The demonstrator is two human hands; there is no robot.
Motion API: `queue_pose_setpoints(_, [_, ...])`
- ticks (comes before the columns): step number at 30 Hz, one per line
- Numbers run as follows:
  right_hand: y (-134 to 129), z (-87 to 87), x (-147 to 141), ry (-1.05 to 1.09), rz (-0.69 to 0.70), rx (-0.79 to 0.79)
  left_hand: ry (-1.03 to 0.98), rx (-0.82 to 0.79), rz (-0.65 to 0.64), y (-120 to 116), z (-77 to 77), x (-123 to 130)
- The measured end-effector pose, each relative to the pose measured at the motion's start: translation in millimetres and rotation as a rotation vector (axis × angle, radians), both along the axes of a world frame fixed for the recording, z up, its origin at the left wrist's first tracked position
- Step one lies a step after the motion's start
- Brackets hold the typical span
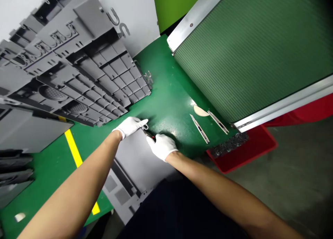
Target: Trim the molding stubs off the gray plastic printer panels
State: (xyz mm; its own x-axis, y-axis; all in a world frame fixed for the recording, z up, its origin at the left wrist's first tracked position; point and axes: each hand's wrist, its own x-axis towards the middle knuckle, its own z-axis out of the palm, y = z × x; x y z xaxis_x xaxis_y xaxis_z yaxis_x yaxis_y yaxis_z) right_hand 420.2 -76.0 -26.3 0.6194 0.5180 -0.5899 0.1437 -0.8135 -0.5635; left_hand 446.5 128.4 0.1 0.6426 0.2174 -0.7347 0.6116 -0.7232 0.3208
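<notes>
Far to the left of my grips I see the big grey moulded panel (pixel 67 55), hard plastic, its back a grid of square ribs with 2 round mesh openings, leaning across the green table (pixel 169 103). A yellow stripe (pixel 74 150) runs over the table's glossy surface below it.

My left hand (pixel 130 126), in a white knit glove, has its grip pinched together on the top corner of a flat, smooth grey sheet part (pixel 137 159) that lies on the table's near edge, right under both hands. Something small and pale sits at the fingertips; it is too small for me to name.

My right hand (pixel 162 146), also gloved in white, is just beside the left, its grip clamped on a small cutting tool (pixel 151 136) with a dark and red handle, its tip at the same corner of the sheet part.

To the right of that grip, well apart, 2 slim metal blades (pixel 199 128) lie on the table, with a pale half-moon scrap (pixel 200 111) touching the farther one. Beyond them stands a ribbed green belt (pixel 249 51) in a bright aluminium frame, and below it a red bin (pixel 244 148) holding dark crumbly offcuts.
</notes>
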Motion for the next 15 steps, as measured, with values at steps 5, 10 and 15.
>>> queue_pose_setpoints(5, [2, 1.3, 6, -0.001, 0.012, -0.002, -0.011, 0.015, -0.009, -7, 5.4, 0])
queue_pose_setpoints(10, [2, 2.9, 13, -0.008, 0.061, 0.023, -0.019, 0.008, -0.029, -13, 9.2, -1])
queue_pose_setpoints(15, [4, 0.8, 12, -0.047, 0.101, 0.015, -0.053, -0.107, -0.008, -20, 6.4, -2])
